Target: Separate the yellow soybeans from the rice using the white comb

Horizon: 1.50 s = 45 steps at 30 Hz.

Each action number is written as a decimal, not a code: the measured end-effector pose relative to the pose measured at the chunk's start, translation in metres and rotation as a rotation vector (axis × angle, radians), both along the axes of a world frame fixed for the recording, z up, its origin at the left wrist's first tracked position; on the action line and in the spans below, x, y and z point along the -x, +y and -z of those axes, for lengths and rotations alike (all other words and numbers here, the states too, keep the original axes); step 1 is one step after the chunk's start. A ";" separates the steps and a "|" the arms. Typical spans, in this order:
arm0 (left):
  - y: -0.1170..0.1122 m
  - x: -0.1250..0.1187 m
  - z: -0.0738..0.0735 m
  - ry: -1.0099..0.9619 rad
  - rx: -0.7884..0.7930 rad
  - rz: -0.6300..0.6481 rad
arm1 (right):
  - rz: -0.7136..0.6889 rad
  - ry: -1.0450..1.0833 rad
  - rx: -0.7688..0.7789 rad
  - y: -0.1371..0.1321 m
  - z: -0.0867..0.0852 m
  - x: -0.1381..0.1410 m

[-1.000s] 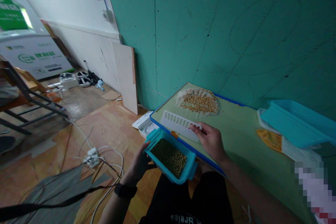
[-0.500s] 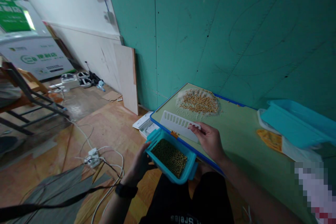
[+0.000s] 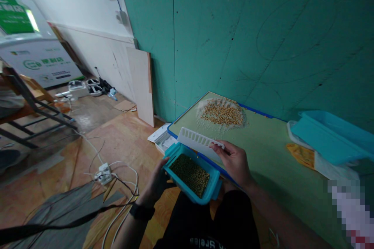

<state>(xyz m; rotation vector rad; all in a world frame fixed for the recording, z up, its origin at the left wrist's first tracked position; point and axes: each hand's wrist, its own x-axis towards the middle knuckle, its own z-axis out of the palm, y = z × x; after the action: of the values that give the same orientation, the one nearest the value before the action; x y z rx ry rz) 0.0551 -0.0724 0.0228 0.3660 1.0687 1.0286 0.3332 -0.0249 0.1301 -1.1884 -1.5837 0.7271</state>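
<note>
My left hand (image 3: 159,181) grips a teal plastic box (image 3: 215,177) by its left side, just off the table's near edge. Dark green beans (image 3: 185,167) and yellowish beans (image 3: 203,182) lie inside it. In my right hand (image 3: 233,159) is a white slotted plastic strip (image 3: 198,144), pinched at its right end and held along the box's far rim at the table edge. Farther back on the green table (image 3: 269,148), a pile of tan beans (image 3: 223,113) is spread with pale grains around it.
A larger teal bin (image 3: 330,136) stands at the table's right, beside an orange cloth (image 3: 300,155). Behind the table rises a green wall (image 3: 204,46). On the floor at left are a power strip (image 3: 103,174) with cables, an open white box (image 3: 160,138) and a chair (image 3: 29,101).
The slotted strip has shifted slightly down toward me, closer to the box's rim. A few yellow beans now show near that far rim. My left hand and the box have barely moved.
</note>
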 end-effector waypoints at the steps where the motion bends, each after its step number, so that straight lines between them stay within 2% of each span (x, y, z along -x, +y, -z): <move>1: 0.000 -0.002 0.000 0.027 0.003 -0.011 | 0.009 -0.011 -0.013 -0.002 0.000 0.000; 5: -0.002 -0.006 -0.001 0.046 0.000 -0.044 | 0.020 -0.066 -0.086 -0.008 0.001 0.000; 10: -0.004 -0.006 0.002 0.028 -0.001 -0.013 | 0.001 -0.157 -0.217 -0.011 0.003 0.001; 15: -0.005 -0.005 0.002 0.020 0.017 -0.004 | -0.084 -0.365 -0.424 -0.015 0.009 0.009; 18: -0.006 -0.003 0.005 0.003 0.004 0.018 | -0.118 -0.506 -0.464 -0.018 0.011 0.014; 22: -0.005 0.000 0.016 -0.006 0.042 0.003 | -0.102 -0.746 -0.414 -0.015 0.008 0.029; 27: -0.005 -0.002 0.031 -0.022 0.093 0.007 | -0.055 -1.123 -0.309 -0.006 -0.004 0.069; 32: -0.014 -0.009 0.033 0.009 -0.023 -0.090 | 0.008 -1.261 -0.197 0.001 -0.012 0.101; 35: -0.017 -0.012 0.028 0.027 0.032 -0.087 | 0.087 -1.283 -0.098 0.004 -0.017 0.100; 38: -0.016 -0.012 0.024 0.014 0.072 -0.088 | 0.145 -1.273 -0.080 0.002 -0.021 0.087; 45: -0.014 -0.006 0.026 -0.049 0.080 -0.039 | 0.174 -1.281 -0.010 -0.016 -0.026 0.059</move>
<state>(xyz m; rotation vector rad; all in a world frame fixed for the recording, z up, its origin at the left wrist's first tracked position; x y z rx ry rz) 0.0609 -0.0868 -0.0032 0.2546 1.0735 1.0210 0.2742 -0.0413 0.1562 -1.9130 -2.3955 -0.2956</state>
